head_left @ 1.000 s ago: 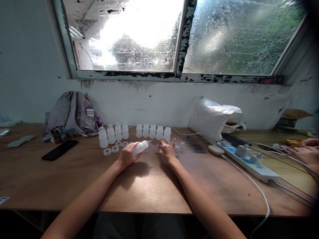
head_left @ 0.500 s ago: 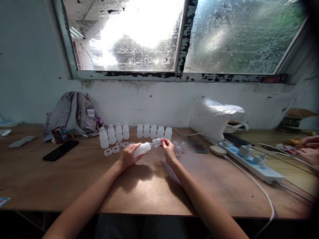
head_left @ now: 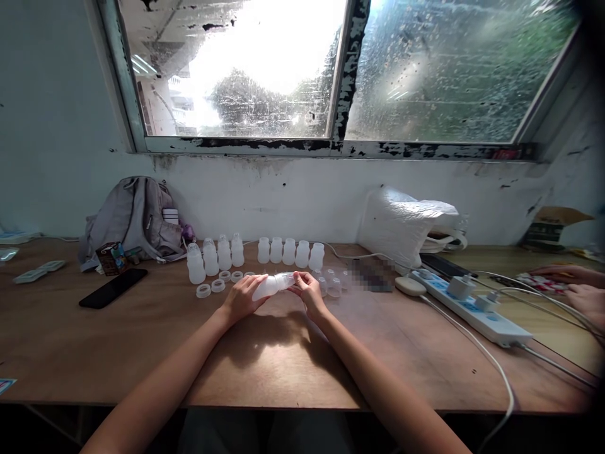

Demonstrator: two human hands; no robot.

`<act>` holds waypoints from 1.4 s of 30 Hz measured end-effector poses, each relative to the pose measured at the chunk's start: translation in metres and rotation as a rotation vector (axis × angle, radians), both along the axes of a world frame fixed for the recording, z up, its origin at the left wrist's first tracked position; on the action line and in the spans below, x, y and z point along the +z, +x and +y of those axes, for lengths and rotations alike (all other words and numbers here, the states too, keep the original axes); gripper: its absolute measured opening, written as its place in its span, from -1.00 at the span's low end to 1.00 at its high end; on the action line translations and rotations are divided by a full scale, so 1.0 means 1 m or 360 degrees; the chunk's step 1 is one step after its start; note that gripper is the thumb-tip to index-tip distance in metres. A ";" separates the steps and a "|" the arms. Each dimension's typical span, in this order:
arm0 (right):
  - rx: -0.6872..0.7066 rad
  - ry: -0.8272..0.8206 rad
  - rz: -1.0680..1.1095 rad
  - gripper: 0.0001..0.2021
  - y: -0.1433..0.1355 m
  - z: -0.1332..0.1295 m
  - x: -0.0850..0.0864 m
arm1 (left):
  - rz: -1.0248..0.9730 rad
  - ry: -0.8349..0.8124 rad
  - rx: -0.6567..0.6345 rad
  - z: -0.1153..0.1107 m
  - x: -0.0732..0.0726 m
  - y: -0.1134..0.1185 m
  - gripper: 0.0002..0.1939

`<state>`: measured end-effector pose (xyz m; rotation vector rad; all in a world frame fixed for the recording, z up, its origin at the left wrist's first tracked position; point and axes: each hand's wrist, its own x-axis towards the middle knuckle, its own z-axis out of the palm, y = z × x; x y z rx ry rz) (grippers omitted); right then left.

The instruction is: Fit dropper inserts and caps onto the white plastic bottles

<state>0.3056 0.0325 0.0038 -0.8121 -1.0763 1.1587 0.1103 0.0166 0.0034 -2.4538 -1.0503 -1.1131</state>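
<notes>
Gripping a tilted frosted bottle [head_left: 265, 289] over the wooden surface [head_left: 142, 353], the left hand [head_left: 242, 299] faces the right hand [head_left: 311, 296], which pinches a clear cap [head_left: 284, 280] at its neck; four capped bottles [head_left: 210, 257], five capless bottles [head_left: 289, 252], rings [head_left: 203, 291] and spare caps [head_left: 333, 288] sit nearby

A small workshop, seemingly, with a shared wooden worktable [head_left: 161, 353] under a grimy, paint-chipped window frame [head_left: 348, 75].
</notes>
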 end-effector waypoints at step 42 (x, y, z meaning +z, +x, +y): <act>-0.0004 -0.0105 0.0120 -0.72 0.004 0.000 0.002 | -0.0806 -0.0947 -0.0319 -0.002 -0.013 0.029 -0.28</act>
